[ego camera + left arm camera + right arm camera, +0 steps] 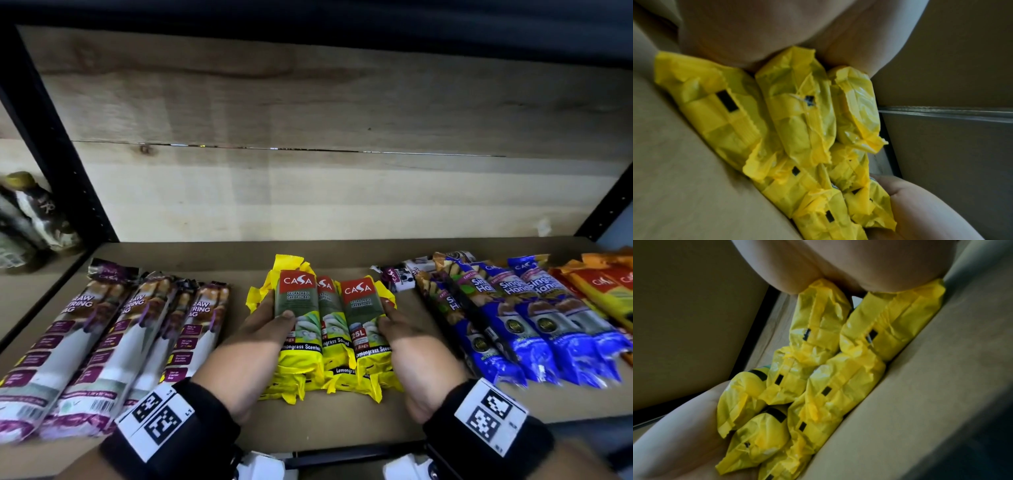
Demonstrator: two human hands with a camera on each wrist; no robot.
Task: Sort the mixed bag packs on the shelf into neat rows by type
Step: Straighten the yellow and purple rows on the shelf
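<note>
Squeezing the stacked yellow packs (329, 329) from both sides, left hand (253, 346) and right hand (414, 356) each keep a curled grip, squaring the stack on the shelf (335, 421).

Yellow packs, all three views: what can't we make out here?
- How many yellow packs are stacked: head view shows only the top layer, both wrist views are blurred.
- Left hand and right hand fingertips: tucked behind the stack's sides in the head view.
- Purple packs: small print motion-blurred, near ends cut off by the left edge.
- Orange packs: cut off by the right edge.
- Bottle label: dark, blurred.
</note>
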